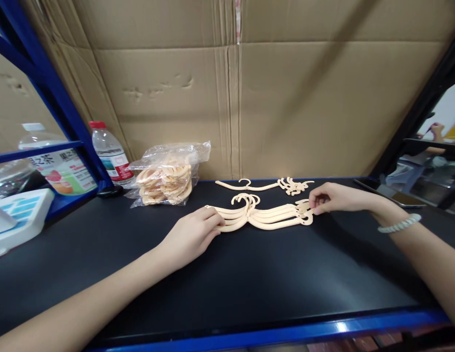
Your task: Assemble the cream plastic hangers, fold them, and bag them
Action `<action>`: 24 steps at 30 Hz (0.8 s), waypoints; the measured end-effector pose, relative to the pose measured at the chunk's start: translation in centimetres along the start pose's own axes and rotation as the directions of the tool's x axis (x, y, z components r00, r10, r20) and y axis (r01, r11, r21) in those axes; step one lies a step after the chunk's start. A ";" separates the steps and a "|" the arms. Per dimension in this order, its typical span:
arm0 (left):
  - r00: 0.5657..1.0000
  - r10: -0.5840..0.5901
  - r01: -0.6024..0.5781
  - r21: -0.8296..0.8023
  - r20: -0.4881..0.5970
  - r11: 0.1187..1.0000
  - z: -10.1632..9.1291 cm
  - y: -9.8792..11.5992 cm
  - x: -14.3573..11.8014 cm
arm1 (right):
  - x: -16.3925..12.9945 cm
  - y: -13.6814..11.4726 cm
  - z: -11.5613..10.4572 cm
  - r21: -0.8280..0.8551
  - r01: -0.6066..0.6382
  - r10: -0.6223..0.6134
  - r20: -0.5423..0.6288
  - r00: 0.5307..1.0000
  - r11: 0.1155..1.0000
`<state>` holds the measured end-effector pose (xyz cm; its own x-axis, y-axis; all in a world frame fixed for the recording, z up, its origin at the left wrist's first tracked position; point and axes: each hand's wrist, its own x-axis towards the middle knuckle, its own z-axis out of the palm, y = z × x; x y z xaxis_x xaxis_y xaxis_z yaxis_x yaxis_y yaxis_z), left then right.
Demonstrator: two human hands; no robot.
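Observation:
Several cream-coloured clothes hangers (274, 218) lie overlapped on the black tabletop, their hooks bunched at the middle and pointing away from me. My left hand (194, 233) rests over their left ends, fingers curled onto them. At the right end, my right hand (324, 198) pinches a small cream hook-shaped piece (305, 213) beside the hanger tips. Just behind lies a single cream hanger (245, 186), with a small pile of cream hook pieces (293, 186) at its right end. The fingertips of both hands are partly hidden.
A clear plastic bag of cream hangers (166, 176) stands at the back left, near a red-capped bottle (109, 154). White-and-blue plastic ware (20, 217) sits at far left. A flat dark phone-like object (392, 194) lies at right. Cardboard (168, 88) walls the back; a blue edge (286, 332) runs along the front.

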<state>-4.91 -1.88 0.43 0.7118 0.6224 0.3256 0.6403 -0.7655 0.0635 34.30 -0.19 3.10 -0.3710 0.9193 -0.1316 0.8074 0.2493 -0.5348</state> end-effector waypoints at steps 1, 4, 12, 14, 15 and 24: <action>1.000 -0.001 0.001 0.000 -0.003 1.000 0.1 0.0 0.0 | 0.0 0.1 0.0 -0.003 -0.004 0.004 -0.008 1.000 1.000; 1.000 -0.001 0.002 0.002 -0.013 1.000 0.3 -0.1 0.1 | 0.1 0.6 0.0 0.009 -0.020 0.020 -0.020 1.000 1.000; 0.999 -0.007 0.008 0.020 -0.037 1.000 0.3 0.6 0.1 | 0.1 0.5 0.3 -0.092 -0.054 0.045 -0.098 0.994 0.994; 0.999 0.001 0.000 0.023 -0.051 1.000 0.3 0.8 0.1 | 0.0 0.3 0.4 -0.116 -0.057 0.043 -0.116 0.992 0.992; 0.998 0.006 -0.004 0.023 -0.061 1.000 0.3 0.9 0.1 | 0.0 0.2 0.4 -0.125 -0.051 0.035 -0.124 0.992 0.991; 0.997 -0.015 0.018 0.047 -0.073 0.999 0.5 0.8 0.1 | 0.3 -2.9 2.5 -0.175 0.127 -0.161 -0.194 0.968 0.976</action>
<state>-4.14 -2.32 0.04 0.6792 0.6203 0.3923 0.6661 -0.7454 0.0255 30.73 -1.43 2.56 -0.3996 0.9087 0.1209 0.8216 0.4135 -0.3924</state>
